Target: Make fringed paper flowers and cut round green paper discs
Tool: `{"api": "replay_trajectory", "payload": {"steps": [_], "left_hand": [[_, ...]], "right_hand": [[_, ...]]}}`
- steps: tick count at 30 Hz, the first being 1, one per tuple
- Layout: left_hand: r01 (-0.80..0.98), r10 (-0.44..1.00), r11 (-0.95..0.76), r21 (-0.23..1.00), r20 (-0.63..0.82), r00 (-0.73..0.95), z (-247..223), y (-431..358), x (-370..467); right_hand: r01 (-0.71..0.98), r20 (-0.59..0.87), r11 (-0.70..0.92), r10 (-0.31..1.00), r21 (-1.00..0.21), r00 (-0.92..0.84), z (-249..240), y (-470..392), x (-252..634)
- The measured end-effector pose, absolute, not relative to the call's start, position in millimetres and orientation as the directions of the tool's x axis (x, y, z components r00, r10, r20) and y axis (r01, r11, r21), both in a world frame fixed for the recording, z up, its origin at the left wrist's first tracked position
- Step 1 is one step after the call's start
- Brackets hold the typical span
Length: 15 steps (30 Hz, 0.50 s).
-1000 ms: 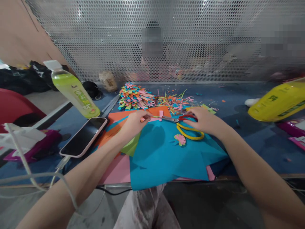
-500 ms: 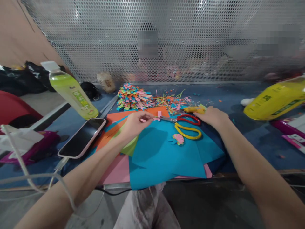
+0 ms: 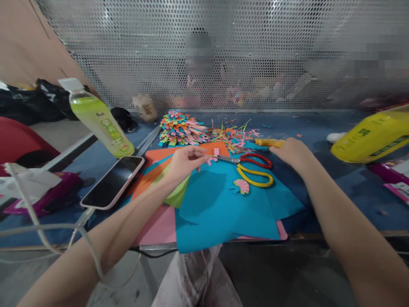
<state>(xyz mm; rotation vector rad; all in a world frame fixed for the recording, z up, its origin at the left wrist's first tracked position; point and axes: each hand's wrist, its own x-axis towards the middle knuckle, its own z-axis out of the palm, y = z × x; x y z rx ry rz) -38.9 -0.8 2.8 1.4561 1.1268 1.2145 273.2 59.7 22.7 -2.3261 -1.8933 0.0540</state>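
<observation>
My left hand (image 3: 187,161) is over the coloured sheets, thumb and fingers pinched round the end of what looks like a narrow paper strip, mostly hidden. Small pink paper pieces (image 3: 216,152) lie just beyond its fingertips, by the tip of the scissors (image 3: 255,170). These scissors, with one red and one yellow handle, rest on a blue paper sheet (image 3: 217,209). At the right, my right hand (image 3: 292,153) is closed on the end of a yellow-handled tool (image 3: 266,143) whose kind I cannot make out. A fringed pink paper piece (image 3: 242,186) lies below the scissors.
A cone of curled paper strips (image 3: 180,128) stands at the back, beside a heap of paper scraps (image 3: 230,134). To the left are a phone (image 3: 113,183) on a cable and a green drink bottle (image 3: 99,121). A yellow bottle (image 3: 370,134) is at the right.
My right hand and the yellow-handled tool have shifted slightly right and up. My left hand stays near the scissors' tip, its fingers a little changed. The view has moved slightly.
</observation>
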Motion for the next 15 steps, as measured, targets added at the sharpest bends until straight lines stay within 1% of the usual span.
{"api": "replay_trajectory", "payload": {"steps": [2,3,5,6,7,8,10,12,15], "left_hand": [[0.071,0.985,-0.153,0.986,0.146,0.095,2.3,-0.2,-38.8],[0.052,0.987,-0.135,0.989,0.13,0.092,1.2,0.6,-39.0],[0.004,0.991,-0.101,0.995,0.101,0.088,-1.8,2.8,-39.7],[-0.019,0.992,-0.09,0.996,0.091,0.087,-3.2,3.9,-40.0],[-0.038,0.992,-0.083,0.996,0.086,0.088,-4.4,4.8,-40.3],[-0.052,0.992,-0.079,0.996,0.083,0.09,-5.1,5.4,-40.5],[-0.066,0.993,-0.071,0.995,0.077,0.092,-5.1,5.7,-40.5],[-0.077,0.993,-0.064,0.995,0.071,0.093,-3.6,5.0,-40.3],[-0.088,0.995,-0.045,0.995,0.052,0.087,-0.8,3.2,-39.4]], "right_hand": [[0.962,0.221,-0.222,0.941,-0.162,0.254,27.4,55.4,271.9],[0.966,0.327,-0.179,0.916,-0.185,0.232,29.4,52.6,269.5],[0.978,0.525,0.025,0.846,-0.205,0.088,31.7,45.6,261.4],[0.971,0.601,0.146,0.799,-0.189,-0.003,31.9,41.7,256.2],[0.954,0.648,0.254,0.756,-0.159,-0.093,31.5,37.6,250.6],[0.932,0.678,0.341,0.715,-0.126,-0.17,30.7,33.6,245.0],[0.892,0.668,0.448,0.682,-0.058,-0.299,28.1,26.3,235.0],[0.874,0.62,0.486,0.693,-0.025,-0.367,25.3,21.1,228.0],[0.858,0.601,0.513,0.686,-0.002,-0.409,22.1,17.9,223.2]]}}
